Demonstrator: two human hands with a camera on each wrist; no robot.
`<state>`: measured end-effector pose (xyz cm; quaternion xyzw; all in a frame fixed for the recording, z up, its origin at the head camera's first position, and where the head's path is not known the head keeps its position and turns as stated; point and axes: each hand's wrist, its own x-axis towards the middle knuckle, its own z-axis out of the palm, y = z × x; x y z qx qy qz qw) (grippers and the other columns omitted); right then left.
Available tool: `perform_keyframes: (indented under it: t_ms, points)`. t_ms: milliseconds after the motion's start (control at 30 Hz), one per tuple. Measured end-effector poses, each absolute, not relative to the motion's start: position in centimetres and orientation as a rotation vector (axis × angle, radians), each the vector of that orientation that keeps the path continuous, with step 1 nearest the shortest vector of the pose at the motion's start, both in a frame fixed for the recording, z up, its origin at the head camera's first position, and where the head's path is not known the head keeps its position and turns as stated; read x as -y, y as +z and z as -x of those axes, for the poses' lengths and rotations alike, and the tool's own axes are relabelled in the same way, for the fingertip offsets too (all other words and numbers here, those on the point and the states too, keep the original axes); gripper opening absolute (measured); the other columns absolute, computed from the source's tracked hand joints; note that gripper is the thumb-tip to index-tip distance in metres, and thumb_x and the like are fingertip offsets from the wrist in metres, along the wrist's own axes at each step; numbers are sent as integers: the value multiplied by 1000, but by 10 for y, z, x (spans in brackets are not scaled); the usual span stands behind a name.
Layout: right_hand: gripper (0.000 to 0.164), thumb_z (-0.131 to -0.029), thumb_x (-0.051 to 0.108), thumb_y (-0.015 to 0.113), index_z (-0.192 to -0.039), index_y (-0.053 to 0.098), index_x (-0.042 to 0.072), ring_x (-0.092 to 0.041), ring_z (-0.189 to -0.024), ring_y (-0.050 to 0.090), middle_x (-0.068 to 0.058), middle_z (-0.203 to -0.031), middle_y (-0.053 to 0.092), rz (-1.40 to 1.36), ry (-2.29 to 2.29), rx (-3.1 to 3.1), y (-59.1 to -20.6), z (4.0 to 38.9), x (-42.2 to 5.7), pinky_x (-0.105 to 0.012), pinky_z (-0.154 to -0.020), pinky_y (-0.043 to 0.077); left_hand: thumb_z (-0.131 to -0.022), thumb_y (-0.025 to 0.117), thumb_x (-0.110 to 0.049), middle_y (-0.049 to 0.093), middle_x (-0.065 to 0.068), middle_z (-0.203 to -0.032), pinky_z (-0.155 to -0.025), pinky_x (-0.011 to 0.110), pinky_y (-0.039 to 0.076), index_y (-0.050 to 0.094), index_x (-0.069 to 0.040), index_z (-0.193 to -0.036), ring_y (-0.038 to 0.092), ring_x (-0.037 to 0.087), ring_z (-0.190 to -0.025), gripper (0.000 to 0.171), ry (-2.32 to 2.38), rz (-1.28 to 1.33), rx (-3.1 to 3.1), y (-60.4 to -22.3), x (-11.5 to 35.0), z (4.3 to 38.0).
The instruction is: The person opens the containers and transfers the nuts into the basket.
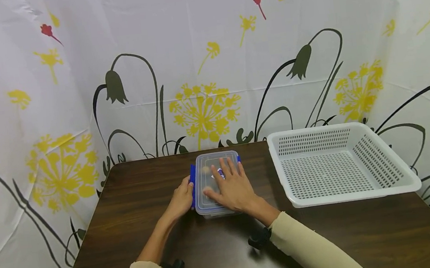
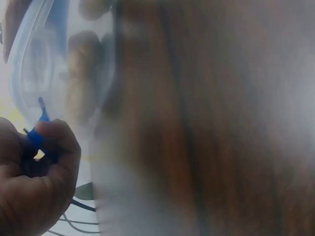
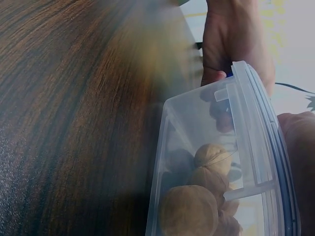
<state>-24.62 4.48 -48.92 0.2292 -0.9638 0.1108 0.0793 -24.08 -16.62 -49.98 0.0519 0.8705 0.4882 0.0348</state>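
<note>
A clear plastic food container [image 1: 210, 205] with a blue-edged lid sits on the table. Along its left side a blue locking flap [image 1: 193, 173] sticks out, and my left hand [image 1: 180, 199] pinches it between thumb and curled fingers. The left wrist view shows the blue flap [image 2: 35, 137] in that grip. My right hand [image 1: 235, 188] rests flat on the lid with its fingers spread. Through the wall, in the right wrist view, several rounded brown lumps [image 3: 189, 210] that look like walnuts lie inside. Part of a blue flap on the right side is hidden by the right fingers.
A white perforated plastic basket [image 1: 289, 194] stands to the right of the container on the dark wooden table [image 1: 128, 204]. Behind the table hangs a white curtain [image 1: 195, 22] with a flower print.
</note>
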Motion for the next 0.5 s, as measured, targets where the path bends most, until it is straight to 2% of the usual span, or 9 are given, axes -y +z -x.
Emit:
perform_keyframes:
  t_ms: [367,500]
  points:
    - [86,-103,74,39,-166,37,15,-43,-161,16,-21,-173,23,-682,335,2896,-490,247,-46,-66,-128,15,-114,38,-13,67,13,-78,-50,36,56,45,8,-155,58,16,-50,46,1401,-172,-2629,-490,176,248]
    - [85,-103,73,41,-165,39,15,-44,-161,18,-22,-172,25,-689,351,2875,-490,247,-45,-67,-127,16,-115,39,-18,66,12,-78,-55,36,59,55,5,-149,61,17,-56,43,1402,-117,-2612,-486,177,244]
